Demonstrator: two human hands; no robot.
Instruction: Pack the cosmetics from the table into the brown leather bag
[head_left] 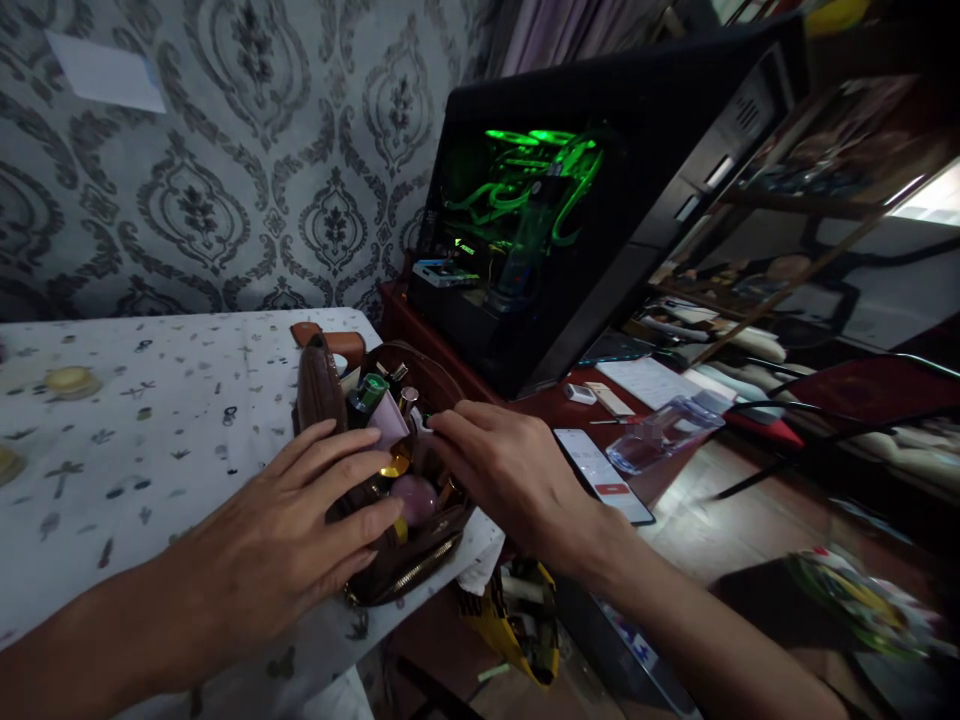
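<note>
A brown zippered pouch (322,385) stands unzipped at the corner of the cloth-covered table. It is packed with small cosmetics: a green-capped bottle (369,392), a pale pink flat item (388,422), a round mauve item (415,498) and a yellow see-through piece (397,460). My left hand (289,525) lies over the pouch's near left side, fingers stretched and apart, the tips by the contents. From the right, my right hand (517,460) reaches over the pouch with its fingers bent together among the items. What those fingertips pinch, if anything, is hidden.
A black computer case (600,200) with green lights rises behind the pouch on a red-brown desk. On that desk lie a phone (600,470) and a clear bottle (664,432). A brown leather item (337,343) sits behind the pouch. A yellow-edged bag (551,640) is below.
</note>
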